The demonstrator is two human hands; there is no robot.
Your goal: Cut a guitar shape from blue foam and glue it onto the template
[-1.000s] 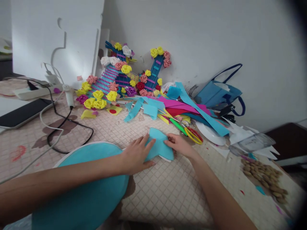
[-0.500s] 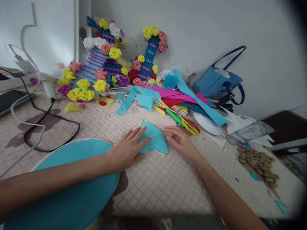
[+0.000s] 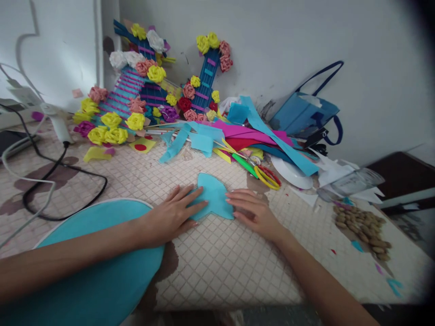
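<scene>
Two open palms, left hand and right hand, flat on teal cutout; checkered tablecloth; grey wall

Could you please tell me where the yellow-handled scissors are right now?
The scissors lie right of centre in the head view, on the table just beyond the right hand, beside the white plate.

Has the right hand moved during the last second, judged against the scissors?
Yes. The right hand has slid toward the person, farther from the scissors, and now lies flat at the right edge of the blue cutout.
</scene>
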